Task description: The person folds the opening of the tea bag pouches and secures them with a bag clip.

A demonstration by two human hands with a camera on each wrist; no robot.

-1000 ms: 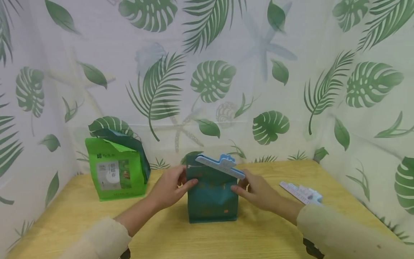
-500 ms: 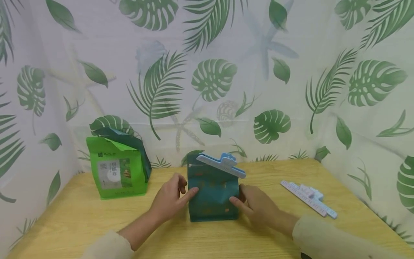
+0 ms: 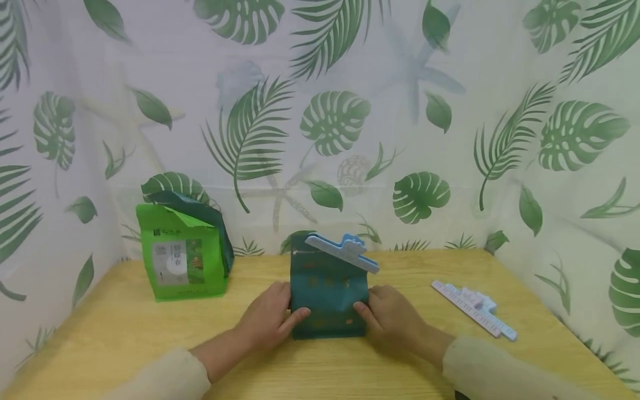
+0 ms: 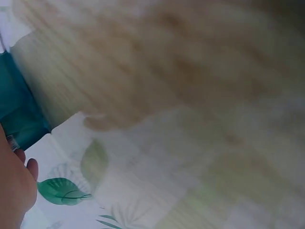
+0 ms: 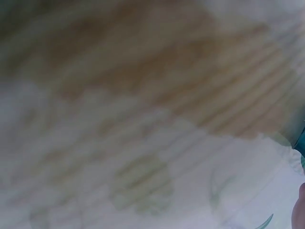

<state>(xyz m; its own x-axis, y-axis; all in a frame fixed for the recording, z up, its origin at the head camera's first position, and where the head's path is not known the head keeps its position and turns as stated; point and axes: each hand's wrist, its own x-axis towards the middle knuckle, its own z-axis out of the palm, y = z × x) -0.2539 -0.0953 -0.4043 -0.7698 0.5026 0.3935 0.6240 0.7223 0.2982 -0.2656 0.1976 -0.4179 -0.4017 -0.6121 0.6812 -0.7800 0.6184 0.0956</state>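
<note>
A dark teal pouch [image 3: 327,291] stands upright in the middle of the table. Across its top edge sits a light blue bag clip [image 3: 345,253], slanting down to the right. My left hand [image 3: 267,316] grips the pouch's left side, with the thumb on its front and the fingers behind. On the opposite side my right hand [image 3: 395,314] holds it likewise, fingertips hidden behind. In the left wrist view, part of the pouch [image 4: 16,95] shows above my left hand [image 4: 14,186]. Only a sliver of my right hand [image 5: 299,210] appears in the right wrist view.
A bright green pouch [image 3: 212,261] with a printed label stands at the back left, a second dark teal pouch [image 3: 220,222] behind it. Two more bag clips [image 3: 475,311], one pinkish and one blue, lie on the wooden table [image 3: 400,366] at right. Leaf-patterned cloth [image 3: 320,166] encloses the table.
Both hands have slid down the pouch's sides, and the left fingers have moved in behind it. The pouch and its clip stay nearly in place.
</note>
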